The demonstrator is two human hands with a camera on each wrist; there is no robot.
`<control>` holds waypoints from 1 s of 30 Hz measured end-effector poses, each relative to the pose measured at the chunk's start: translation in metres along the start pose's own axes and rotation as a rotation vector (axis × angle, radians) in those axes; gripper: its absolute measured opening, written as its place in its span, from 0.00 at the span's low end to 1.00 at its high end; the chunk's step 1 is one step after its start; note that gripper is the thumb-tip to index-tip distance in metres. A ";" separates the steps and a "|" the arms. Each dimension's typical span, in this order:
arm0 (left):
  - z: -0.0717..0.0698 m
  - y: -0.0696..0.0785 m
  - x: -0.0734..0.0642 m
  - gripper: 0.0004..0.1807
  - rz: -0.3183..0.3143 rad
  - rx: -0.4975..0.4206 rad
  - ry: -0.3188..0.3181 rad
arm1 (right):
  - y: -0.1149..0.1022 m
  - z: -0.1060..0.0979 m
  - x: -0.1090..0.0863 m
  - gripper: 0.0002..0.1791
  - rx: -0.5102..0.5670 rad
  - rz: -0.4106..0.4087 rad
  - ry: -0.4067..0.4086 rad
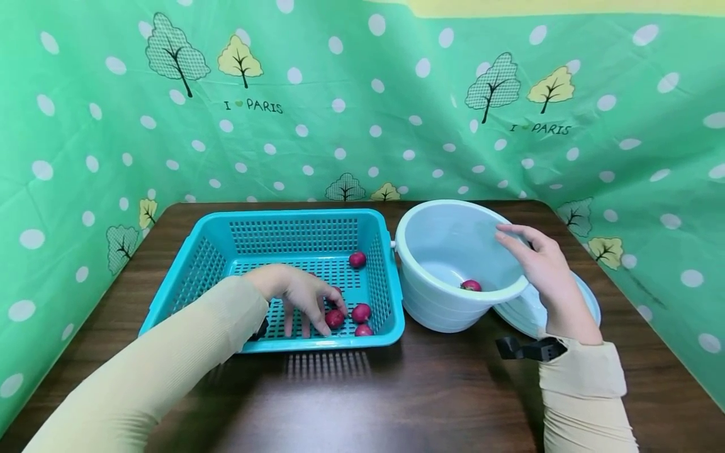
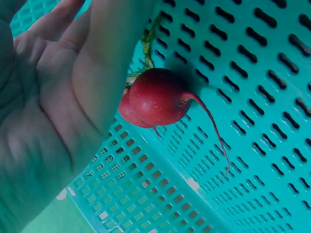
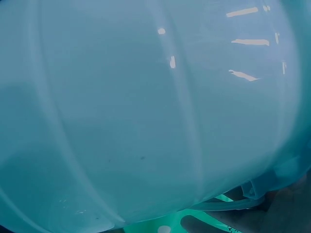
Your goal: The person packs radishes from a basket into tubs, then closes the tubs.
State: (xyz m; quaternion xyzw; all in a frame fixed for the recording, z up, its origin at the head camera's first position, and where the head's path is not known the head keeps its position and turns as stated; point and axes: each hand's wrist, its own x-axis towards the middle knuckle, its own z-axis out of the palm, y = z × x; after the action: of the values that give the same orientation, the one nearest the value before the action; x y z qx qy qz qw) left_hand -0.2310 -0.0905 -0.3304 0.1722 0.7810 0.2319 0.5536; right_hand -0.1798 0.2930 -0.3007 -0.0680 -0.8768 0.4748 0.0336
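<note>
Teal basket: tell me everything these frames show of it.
The teal basket looks like plastic: rectangular, with slotted walls and floor and a smooth, solid rim. It stands upright on the dark wood-look table, just left of the pale blue bucket; whether those two touch is unclear. Several red radishes lie inside toward its right end, where the left hand reaches in.

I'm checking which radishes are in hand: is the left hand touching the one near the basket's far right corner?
Apart: the head view shows bare turquoise basket between the left hand and that radish.
</note>
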 end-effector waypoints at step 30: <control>0.000 0.011 0.002 0.15 0.119 -0.045 0.085 | -0.002 0.000 -0.003 0.36 0.020 -0.024 0.007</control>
State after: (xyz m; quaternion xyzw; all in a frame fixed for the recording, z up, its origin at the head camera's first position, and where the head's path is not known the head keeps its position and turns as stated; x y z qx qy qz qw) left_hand -0.2319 -0.0806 -0.3262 0.1955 0.7869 0.2891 0.5090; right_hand -0.1772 0.2918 -0.2993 -0.0587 -0.8727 0.4828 0.0430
